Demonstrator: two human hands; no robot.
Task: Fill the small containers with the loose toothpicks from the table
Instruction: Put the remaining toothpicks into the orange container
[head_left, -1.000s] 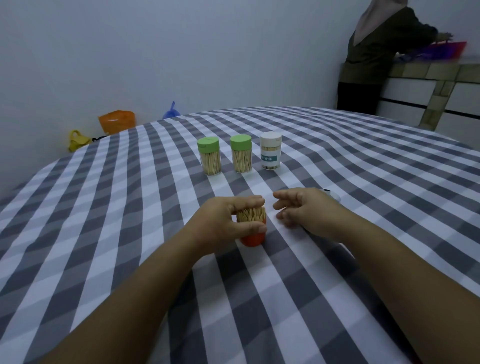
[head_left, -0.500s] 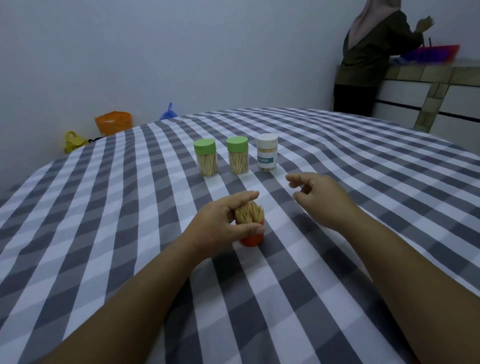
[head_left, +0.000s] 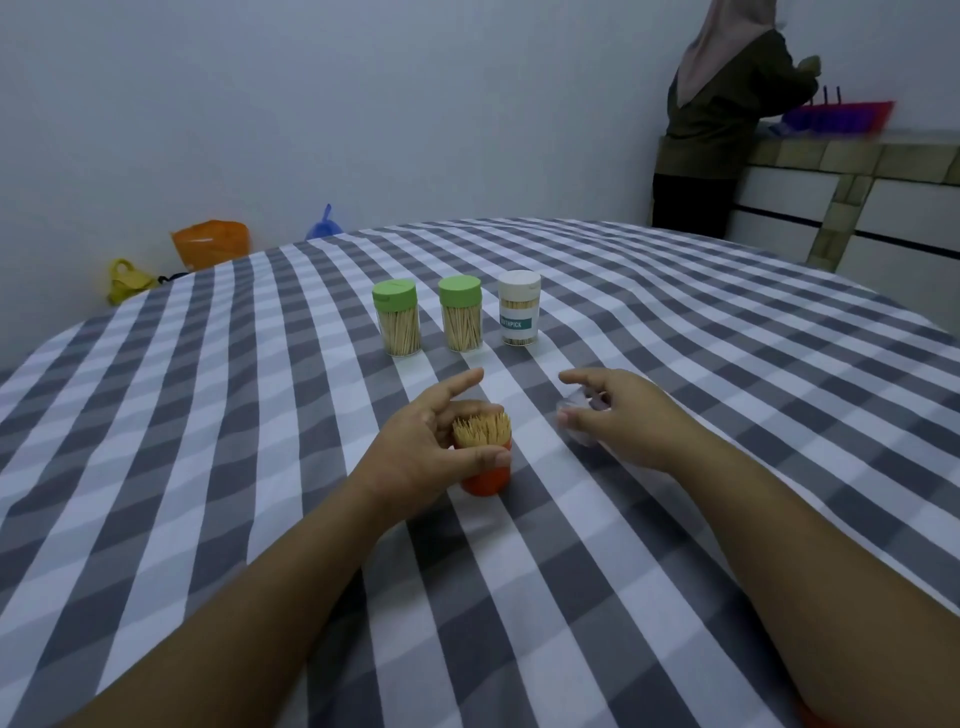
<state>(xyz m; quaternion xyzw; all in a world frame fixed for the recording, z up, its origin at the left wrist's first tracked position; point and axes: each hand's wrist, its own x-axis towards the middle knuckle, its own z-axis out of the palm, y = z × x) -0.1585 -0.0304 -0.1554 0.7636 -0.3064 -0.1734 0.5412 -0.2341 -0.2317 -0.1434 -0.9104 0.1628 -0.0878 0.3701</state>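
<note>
the left hand (head_left: 431, 447) holds a bundle of toothpicks (head_left: 482, 429) standing upright in an orange cap (head_left: 485, 480), thumb and curled fingers around the bundle, the index finger stretched out free. the orange cap rests on the checked tablecloth (head_left: 208, 467), near the middle of the table. the right hand (head_left: 618, 415) is just beside it to the right, fingers curled around a clear small container (head_left: 579, 415) that is blurred, lifted a little or touching the cloth, i cannot tell which. behind the hands stand three closed containers in a row, apart from each other: two with green lids (head_left: 396, 323) (head_left: 460, 319) and one with a white lid (head_left: 519, 307). wide bare cloth lies left, right and in front; the far table edge is well behind the row
</note>
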